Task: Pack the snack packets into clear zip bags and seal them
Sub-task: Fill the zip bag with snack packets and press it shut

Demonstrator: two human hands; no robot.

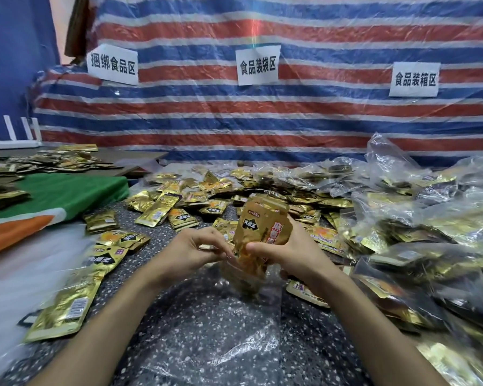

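My right hand [283, 253] grips a stack of gold snack packets [260, 228], held upright with its lower end inside the mouth of a clear zip bag [234, 310]. The bag lies on the speckled table in front of me. My left hand [195, 250] pinches the bag's open rim at the left of the stack. The lower part of the stack shows blurred through the plastic.
Loose gold packets [162, 208] cover the table's middle and left. Filled clear bags [418, 235] pile up at the right. A green and orange cloth [53, 201] lies at the left. A striped tarp with paper signs [258, 65] hangs behind.
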